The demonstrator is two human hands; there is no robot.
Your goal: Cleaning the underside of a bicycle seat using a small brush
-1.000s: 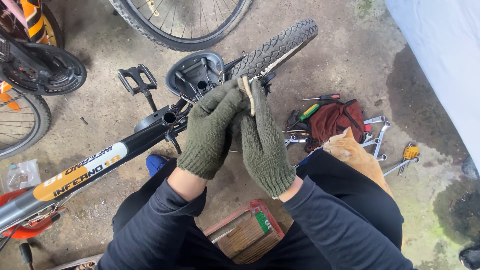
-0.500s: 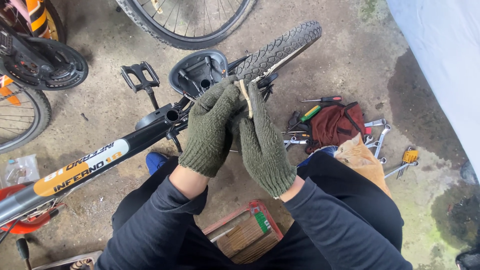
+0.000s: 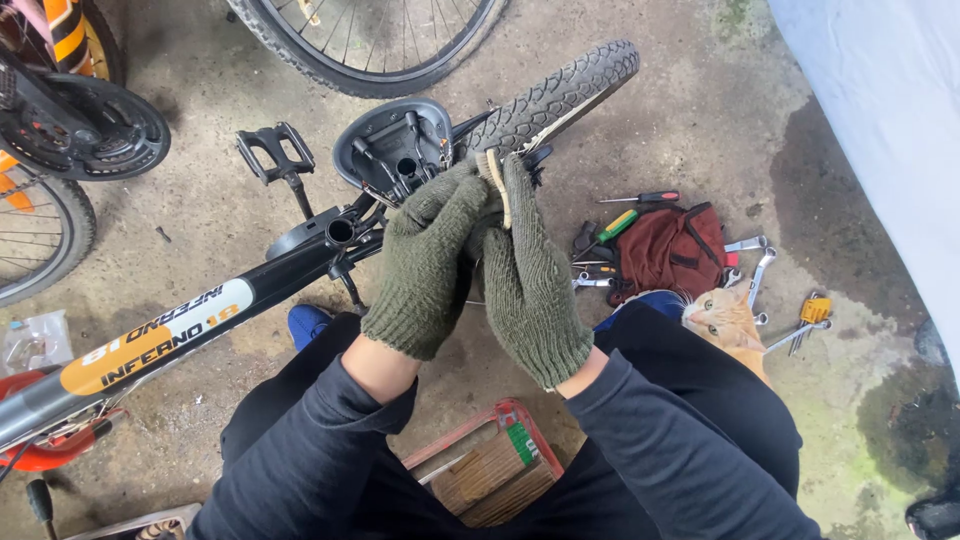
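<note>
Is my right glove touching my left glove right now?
Touching. The head view shows the right hand pressed against the left hand at the fingers, no gap showing.

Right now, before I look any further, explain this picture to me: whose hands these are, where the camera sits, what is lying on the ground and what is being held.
The camera is worn on a person's head and looks straight down, so the two arms at the bottom are the wearer's own. Both hands wear green knitted gloves. The left hand and right hand meet over a small pale brush, gripped between them beside the rear tyre of a bicycle turned upside down. Its black saddle rests on the concrete floor, a pedal sticks up, and the black frame tube runs off to the left. To the right lie a dark red tool bag, screwdrivers and spanners. An orange cat sits against the person's right leg. A red wooden stool shows between the knees.
</note>
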